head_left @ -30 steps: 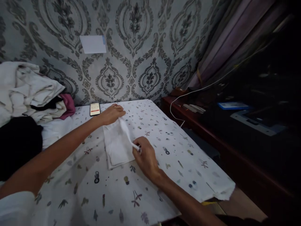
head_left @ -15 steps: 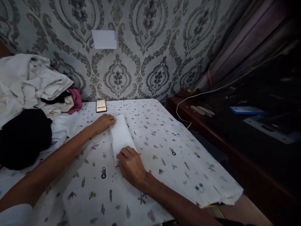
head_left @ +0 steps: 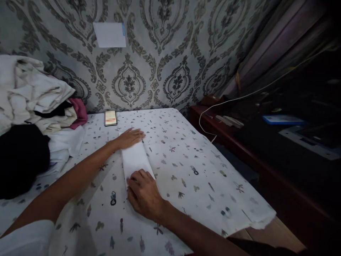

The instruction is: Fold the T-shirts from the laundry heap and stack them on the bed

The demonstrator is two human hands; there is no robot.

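Note:
A white cloth point(head_left: 135, 158), folded into a long narrow strip, lies on the patterned sheet between my hands. Across its far end my left hand point(head_left: 130, 137) rests flat with fingers stretched out to the right. My right hand point(head_left: 145, 193) is at the near end, its fingers curled and closed on the cloth's edge; the thumb is below the fingers, and the corner under the hand is hidden.
The printed sheet point(head_left: 183, 213) covers the surface. A phone point(head_left: 110, 118) lies near the wall. Piled clothes point(head_left: 32, 85) and a black cloth bundle point(head_left: 22, 160) are on the left. A white cable point(head_left: 239, 101) runs over the dark red furniture point(head_left: 234, 153) at right.
My left hand has moved right from the cloth's far left edge and now lies flat over its far end. My right hand stays at the near end. The view has shifted slightly.

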